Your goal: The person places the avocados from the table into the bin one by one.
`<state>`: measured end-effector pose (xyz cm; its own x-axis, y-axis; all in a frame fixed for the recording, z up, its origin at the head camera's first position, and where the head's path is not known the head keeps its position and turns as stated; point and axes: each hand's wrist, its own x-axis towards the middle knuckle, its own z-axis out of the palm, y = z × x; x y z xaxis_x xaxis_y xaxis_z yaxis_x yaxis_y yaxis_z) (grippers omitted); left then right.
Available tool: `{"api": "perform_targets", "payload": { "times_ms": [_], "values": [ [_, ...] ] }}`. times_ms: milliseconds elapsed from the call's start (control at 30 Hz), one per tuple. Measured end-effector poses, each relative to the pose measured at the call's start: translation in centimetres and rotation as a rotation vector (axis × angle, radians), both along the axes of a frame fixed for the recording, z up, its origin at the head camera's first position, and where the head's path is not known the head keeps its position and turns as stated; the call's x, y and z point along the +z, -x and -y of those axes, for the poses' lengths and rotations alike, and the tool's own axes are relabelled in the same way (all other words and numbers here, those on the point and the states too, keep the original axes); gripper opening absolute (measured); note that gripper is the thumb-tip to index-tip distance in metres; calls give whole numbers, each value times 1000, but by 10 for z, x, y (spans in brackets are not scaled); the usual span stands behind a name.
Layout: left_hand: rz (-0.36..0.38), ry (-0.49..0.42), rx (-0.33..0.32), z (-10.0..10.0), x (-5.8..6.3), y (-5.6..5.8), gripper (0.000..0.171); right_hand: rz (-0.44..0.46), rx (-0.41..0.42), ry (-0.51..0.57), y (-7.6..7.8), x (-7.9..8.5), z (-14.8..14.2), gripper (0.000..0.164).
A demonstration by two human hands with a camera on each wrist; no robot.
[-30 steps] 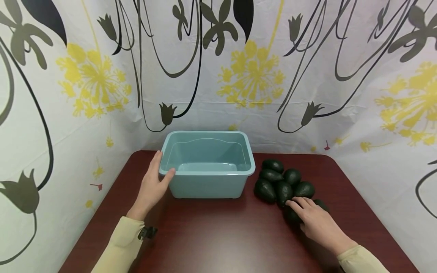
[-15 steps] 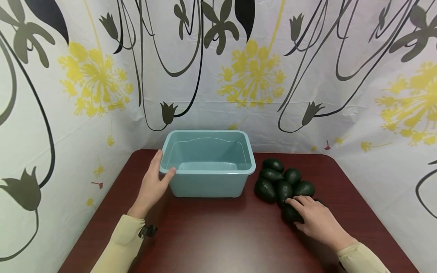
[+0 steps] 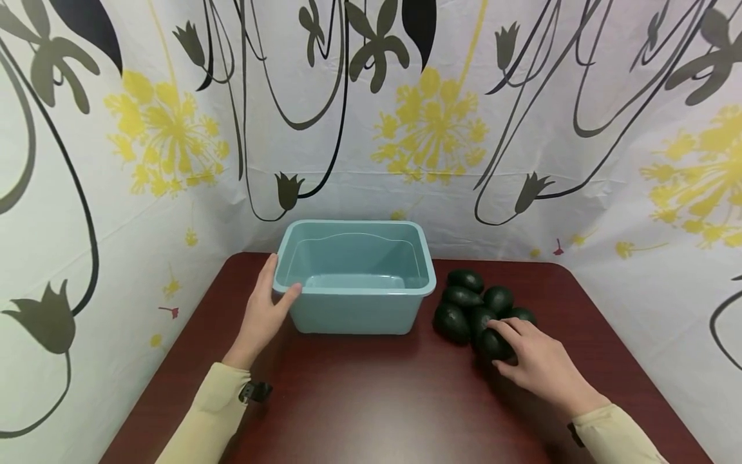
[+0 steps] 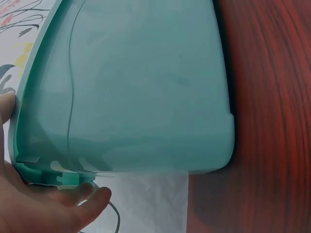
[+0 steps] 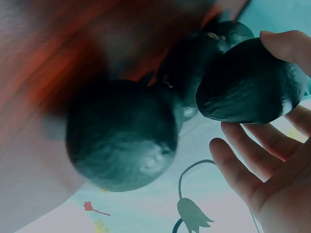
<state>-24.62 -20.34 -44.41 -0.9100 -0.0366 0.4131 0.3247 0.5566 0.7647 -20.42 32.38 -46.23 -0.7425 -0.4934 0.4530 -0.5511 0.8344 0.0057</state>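
Teal tub [image 3: 355,314] on the table [image 3: 359,399] | left hand [image 3: 261,317]: relaxed fingers at tub's left rim | right hand [image 3: 539,362]: grip's got an avocado [image 3: 494,345], right of tub | avocado pile [image 3: 451,323] right of tub too

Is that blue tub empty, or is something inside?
It looks empty: the tub shows bare inner walls and floor in the head view, though its near inside edge is hidden. The visible avocados are outside.

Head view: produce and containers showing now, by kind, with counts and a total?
Dark green oval avocados: 7
Light blue rectangular plastic tub: 1
Total: 8 showing; the right hand may hide more.
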Motion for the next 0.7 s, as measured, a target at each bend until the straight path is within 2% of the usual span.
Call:
{"api": "perform_targets", "payload": {
  "times_ms": [300, 467, 700],
  "values": [
    [71, -117, -24, -2, -2, -4, 83, -23, -2, 34, 5, 17, 9, 72],
    [108, -154, -39, -2, 0, -5, 81, -14, 16, 66, 9, 30, 13, 72],
    [154, -308, -132, 1, 0, -6, 79, -25, 42, 108, 17, 46, 22, 73]
  ]
}}
